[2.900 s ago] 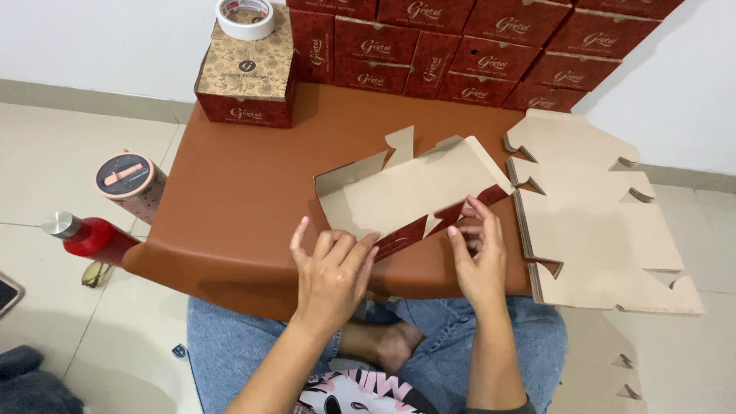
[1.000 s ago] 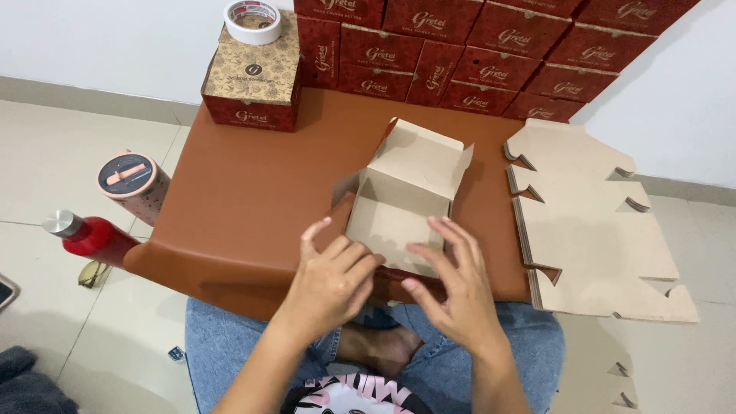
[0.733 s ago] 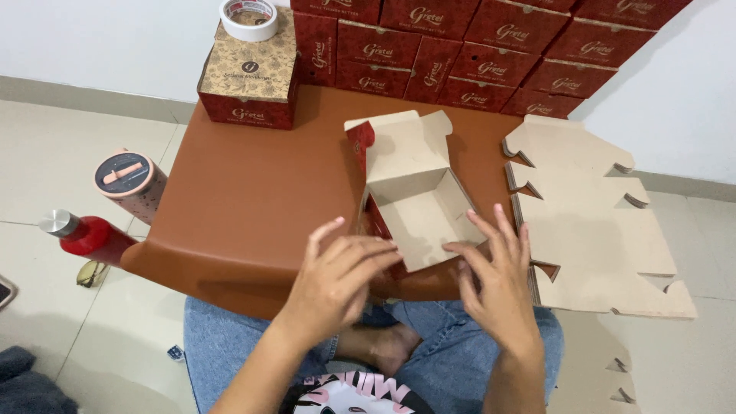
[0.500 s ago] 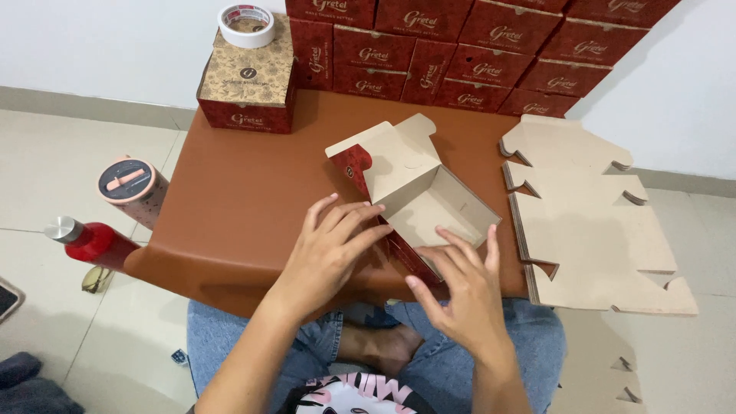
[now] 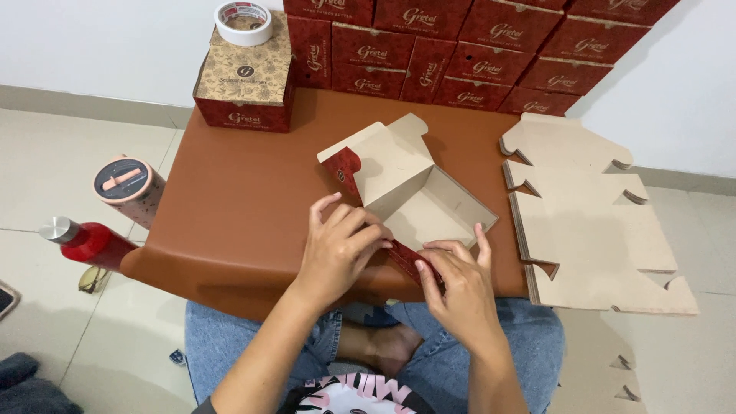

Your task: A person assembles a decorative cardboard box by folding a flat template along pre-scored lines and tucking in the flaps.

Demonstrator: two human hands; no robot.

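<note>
1. Two risks: near wall of the half-folded carton [image 5: 418, 201] springing back if pressure slips; crooked crease from uneven push.
2. Left hand [image 5: 337, 249]: fingers curled, pressing the red near flap, not closed around it.
3. Right hand [image 5: 458, 285]: fingers loosely spread, fingertips pinching the same edge.
4. Carton sitting mid brown table [image 5: 230, 207], beside flat blanks [image 5: 590, 230].
</note>
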